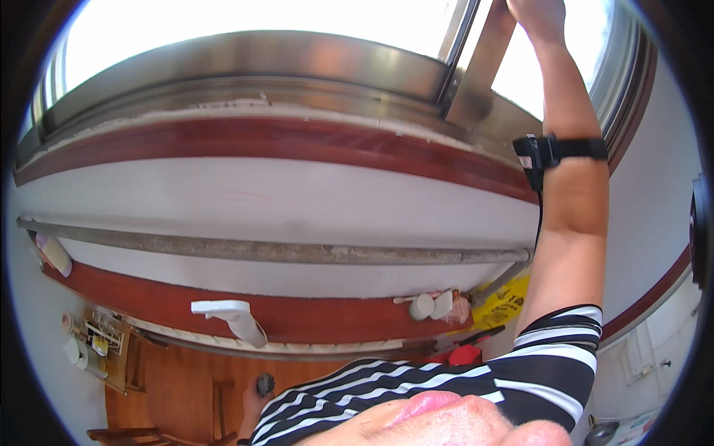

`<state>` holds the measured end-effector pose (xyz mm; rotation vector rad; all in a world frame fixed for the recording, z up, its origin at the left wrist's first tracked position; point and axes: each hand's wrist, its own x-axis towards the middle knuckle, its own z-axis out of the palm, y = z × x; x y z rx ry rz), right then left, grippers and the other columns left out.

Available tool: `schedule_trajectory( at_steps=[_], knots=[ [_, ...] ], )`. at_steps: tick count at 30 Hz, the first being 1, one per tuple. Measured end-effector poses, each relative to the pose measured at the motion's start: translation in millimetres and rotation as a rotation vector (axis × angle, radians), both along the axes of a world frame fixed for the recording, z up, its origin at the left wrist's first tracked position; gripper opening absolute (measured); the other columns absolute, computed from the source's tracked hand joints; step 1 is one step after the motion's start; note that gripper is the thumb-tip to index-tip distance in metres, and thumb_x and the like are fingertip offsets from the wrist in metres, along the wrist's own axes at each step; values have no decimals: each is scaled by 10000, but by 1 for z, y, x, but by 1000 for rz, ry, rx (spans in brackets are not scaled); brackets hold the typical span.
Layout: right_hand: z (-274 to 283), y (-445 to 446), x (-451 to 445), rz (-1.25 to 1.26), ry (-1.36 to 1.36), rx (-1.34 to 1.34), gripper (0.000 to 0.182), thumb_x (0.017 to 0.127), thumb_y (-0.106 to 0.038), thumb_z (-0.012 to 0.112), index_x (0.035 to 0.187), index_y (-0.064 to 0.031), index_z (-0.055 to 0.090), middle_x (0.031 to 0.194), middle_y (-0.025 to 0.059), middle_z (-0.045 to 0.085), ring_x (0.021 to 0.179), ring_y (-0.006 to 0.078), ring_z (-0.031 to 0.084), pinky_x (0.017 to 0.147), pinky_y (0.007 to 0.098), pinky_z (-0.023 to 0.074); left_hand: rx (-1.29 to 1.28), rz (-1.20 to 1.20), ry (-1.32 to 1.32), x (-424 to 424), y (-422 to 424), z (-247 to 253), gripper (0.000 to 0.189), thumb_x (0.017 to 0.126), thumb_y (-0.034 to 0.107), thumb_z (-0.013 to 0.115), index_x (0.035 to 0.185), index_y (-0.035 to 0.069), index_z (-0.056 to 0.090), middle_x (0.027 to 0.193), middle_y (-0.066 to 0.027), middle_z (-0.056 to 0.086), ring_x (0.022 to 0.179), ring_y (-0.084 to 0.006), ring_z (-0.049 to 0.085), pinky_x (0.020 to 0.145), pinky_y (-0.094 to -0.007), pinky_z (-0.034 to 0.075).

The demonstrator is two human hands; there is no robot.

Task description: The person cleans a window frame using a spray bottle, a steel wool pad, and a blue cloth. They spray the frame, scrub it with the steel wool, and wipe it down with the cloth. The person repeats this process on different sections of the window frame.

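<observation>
My right hand point(538, 19) reaches up to the metal window frame point(485, 61) at the upper right. Its fingers are cut off by the picture's edge, so what it holds cannot be told. A black strap with a small black device point(535, 159) is around that forearm. Low in the view, left of my striped shirt, my left hand point(254, 398) is partly seen at a dark grey, bunched object point(265, 384), which looks held in its fingers. A red-brown window sill point(312, 136) runs below the window, with rough pale edging along the frame.
A grey metal bar point(334, 253) crosses the wall below the sill. On the lower red-brown ledge point(312, 315) are a white plastic object point(237, 320) and several small containers point(422, 306). A yellow bag point(505, 301) is at right. A wooden chair point(178, 396) and a small table point(115, 365) stand lower left.
</observation>
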<state>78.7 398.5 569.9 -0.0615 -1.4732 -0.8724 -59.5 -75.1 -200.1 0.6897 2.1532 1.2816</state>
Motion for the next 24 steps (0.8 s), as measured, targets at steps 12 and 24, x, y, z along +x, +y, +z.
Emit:
schedule_trajectory(
  at_steps=[12, 24],
  knots=[
    [-59, -31, 12, 31, -107, 174, 475, 849, -23, 615, 1297, -6, 459, 1211, 312, 503, 1150, 448, 515, 1003, 434, 440, -36, -45, 105, -15, 14, 25, 532, 654, 101, 718, 1168, 20, 608, 969, -214, 690, 944, -357, 684, 818, -378, 536],
    [-54, -32, -15, -406, -439, 112, 314, 841, -176, 636, 1122, -44, 593, 1115, 176, 599, 1066, 352, 553, 982, 456, 403, 47, 5, -40, 11, 1, 2, 554, 668, 39, 683, 1211, 41, 571, 1030, -168, 665, 953, -305, 660, 834, -379, 519]
  ],
)
